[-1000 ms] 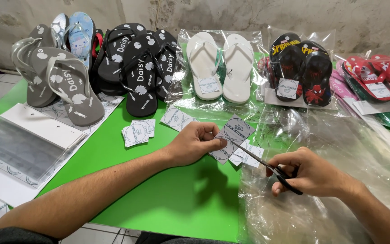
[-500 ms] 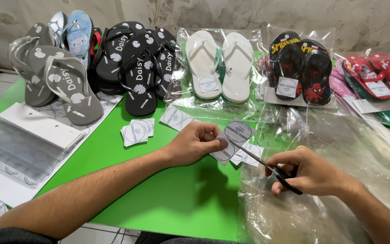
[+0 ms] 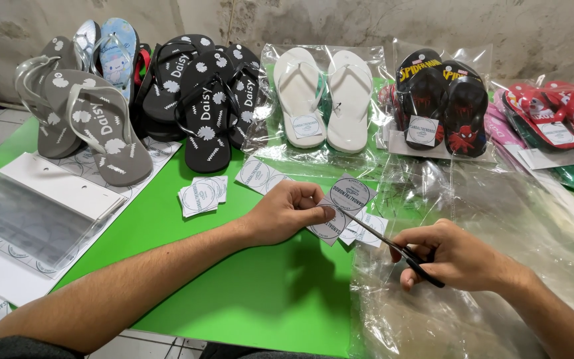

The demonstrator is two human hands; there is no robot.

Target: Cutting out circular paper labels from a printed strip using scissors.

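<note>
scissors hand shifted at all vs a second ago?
No. The right hand with the scissors sits at the same spot on the clear plastic sheet, blades at the paper label as before.

A green table (image 3: 260,306) carries rows of flip-flops along a stained wall (image 3: 499,26): a grey pair (image 3: 94,126), black ones (image 3: 204,106), a white pair (image 3: 323,100) in a clear bag, a black-and-red pair (image 3: 443,100), and red ones (image 3: 556,116). Cut square labels (image 3: 200,196) lie near the middle. A clear sleeve (image 3: 34,216) rests at the left.
</note>
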